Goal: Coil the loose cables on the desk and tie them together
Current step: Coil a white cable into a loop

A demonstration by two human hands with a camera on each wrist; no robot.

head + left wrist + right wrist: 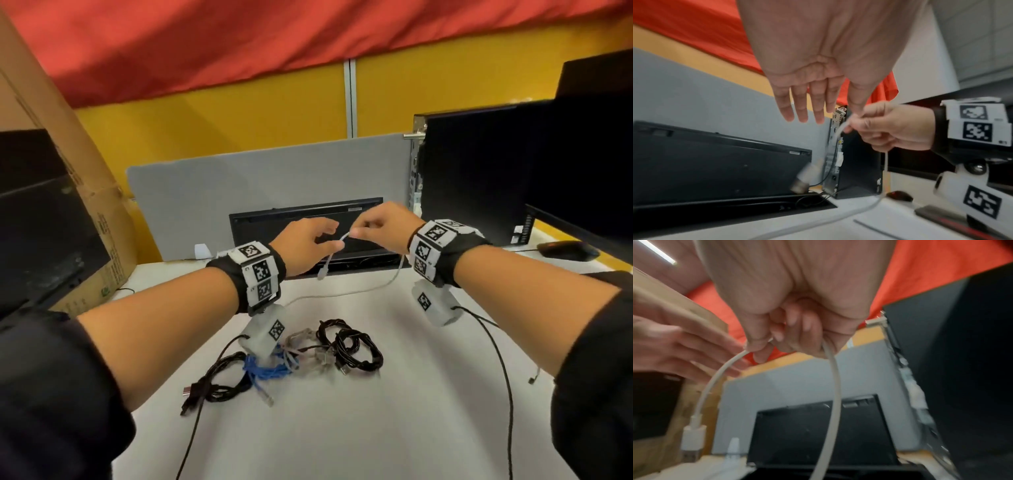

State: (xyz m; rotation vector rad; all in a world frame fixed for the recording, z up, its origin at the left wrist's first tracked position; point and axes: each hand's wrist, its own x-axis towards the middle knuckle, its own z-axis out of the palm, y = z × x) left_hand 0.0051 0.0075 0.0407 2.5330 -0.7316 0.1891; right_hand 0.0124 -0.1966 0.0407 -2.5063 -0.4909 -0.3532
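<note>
Above the white desk [342, 428] my right hand [380, 226] pinches a white USB cable [359, 291] between thumb and curled fingers. Its short end arcs down to a hanging USB plug [322, 272], which is blurred in the left wrist view [805, 177]. The long end droops onto the desk. My left hand [308, 243] is beside the right with fingers straight [807, 104], its fingertips touching the cable [721, 369] just past the pinch. Below lies a pile of coiled cables: black [356, 346], blue [267, 368], clear grey [308, 342] and another black one [219, 380].
A black keyboard [308, 219] leans against a grey partition [239, 178] behind my hands. A black computer case [479, 171] and a mouse [568, 250] are to the right, a cardboard box [68, 171] and a dark monitor [34, 222] to the left.
</note>
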